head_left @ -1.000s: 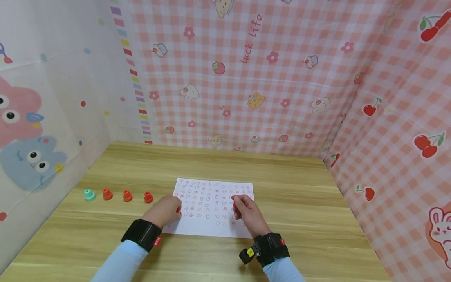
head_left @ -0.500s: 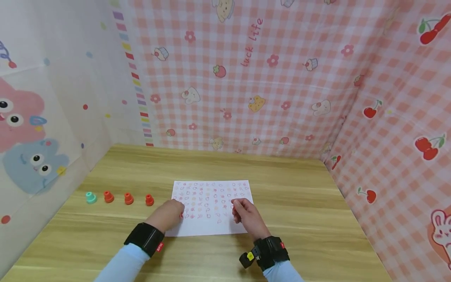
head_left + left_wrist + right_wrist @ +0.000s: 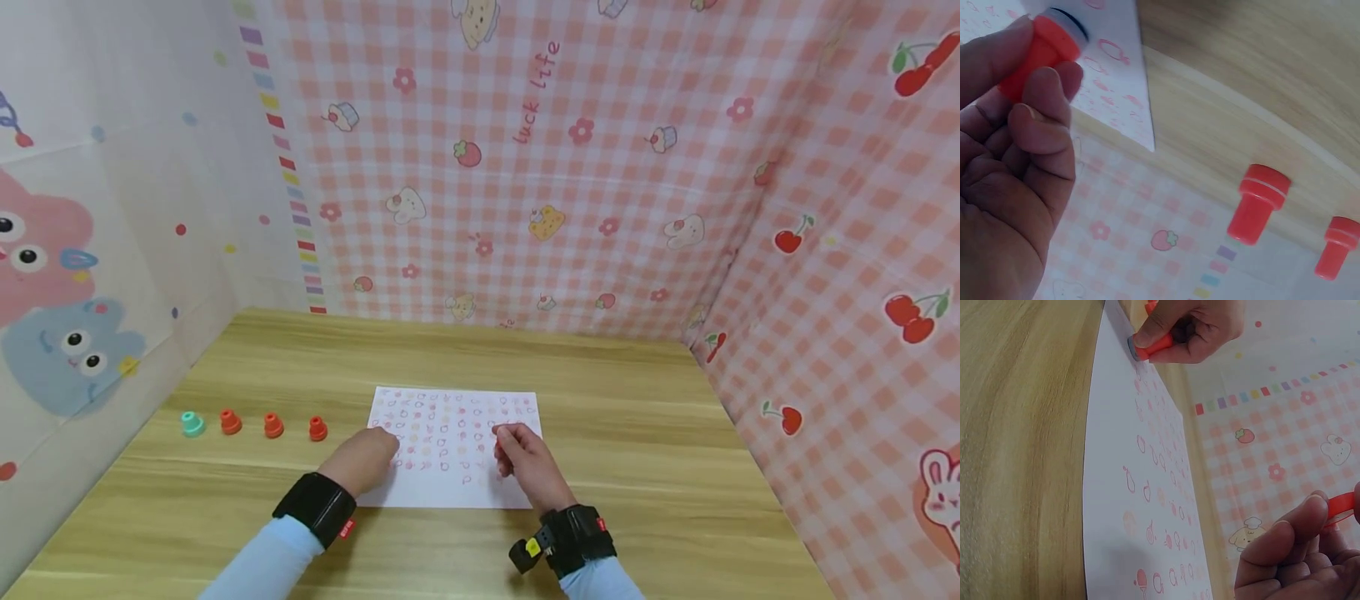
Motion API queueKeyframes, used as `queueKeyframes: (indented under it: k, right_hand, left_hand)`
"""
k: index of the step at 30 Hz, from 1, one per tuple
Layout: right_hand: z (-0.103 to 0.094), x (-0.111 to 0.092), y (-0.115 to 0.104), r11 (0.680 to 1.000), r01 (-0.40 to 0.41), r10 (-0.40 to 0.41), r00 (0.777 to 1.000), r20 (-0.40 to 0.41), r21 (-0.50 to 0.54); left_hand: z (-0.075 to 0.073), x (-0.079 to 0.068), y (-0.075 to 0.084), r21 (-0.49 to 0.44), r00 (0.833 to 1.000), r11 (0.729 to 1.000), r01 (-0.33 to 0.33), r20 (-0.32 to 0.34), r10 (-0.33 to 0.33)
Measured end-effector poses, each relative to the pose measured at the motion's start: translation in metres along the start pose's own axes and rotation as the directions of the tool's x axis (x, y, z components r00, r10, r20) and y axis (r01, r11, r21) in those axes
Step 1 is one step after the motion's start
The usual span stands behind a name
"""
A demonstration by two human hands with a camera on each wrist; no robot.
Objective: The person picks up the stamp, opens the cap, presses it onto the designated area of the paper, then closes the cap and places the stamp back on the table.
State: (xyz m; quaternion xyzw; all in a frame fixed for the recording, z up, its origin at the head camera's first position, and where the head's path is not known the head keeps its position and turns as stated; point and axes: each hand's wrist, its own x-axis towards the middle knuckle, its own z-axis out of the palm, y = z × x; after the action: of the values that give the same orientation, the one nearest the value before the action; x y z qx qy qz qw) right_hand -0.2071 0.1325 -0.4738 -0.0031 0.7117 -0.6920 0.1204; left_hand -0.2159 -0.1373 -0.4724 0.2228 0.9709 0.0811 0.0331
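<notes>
My left hand (image 3: pixel 366 458) grips a red stamp (image 3: pixel 1044 47) between thumb and fingers over the left part of a white sheet of paper (image 3: pixel 450 492). In the right wrist view the same stamp (image 3: pixel 1155 348) has its grey end down close to the paper. Rows of small red and orange prints (image 3: pixel 1150 534) cover much of the sheet. My right hand (image 3: pixel 527 458) pinches a small red cap (image 3: pixel 1340 506) above the sheet's right side. Its fingers partly hide the cap.
Left of the sheet, several stamps stand in a row on the wooden table (image 3: pixel 637 467): a turquoise stamp (image 3: pixel 192 424) at the far end, then red stamps (image 3: pixel 273 425). A patterned cloth wall (image 3: pixel 480 183) rises behind the table, with others at both sides.
My left hand has shifted slightly to the right over the paper, still gripping the stamp. The sheet has shifted a little under the hands. My right hand stays almost in place.
</notes>
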Motion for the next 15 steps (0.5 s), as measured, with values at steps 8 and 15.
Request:
queueKeyframes:
  k: [8, 15]
  right_hand:
    - [-0.0025, -0.0027, -0.0012, 1.000, 0.010, -0.010, 1.000, -0.004, -0.015]
    - [-0.0034, -0.0054, -0.0042, 1.000, 0.001, -0.001, 1.000, -0.012, -0.012]
  left_hand:
    - [-0.0019, 0.0015, 0.0019, 0.008, 0.999, 1.000, 0.022, 0.041, -0.022]
    - [-0.0052, 0.0056, -0.0042, -0.059, 0.997, 0.998, 0.009, 0.072, -0.005]
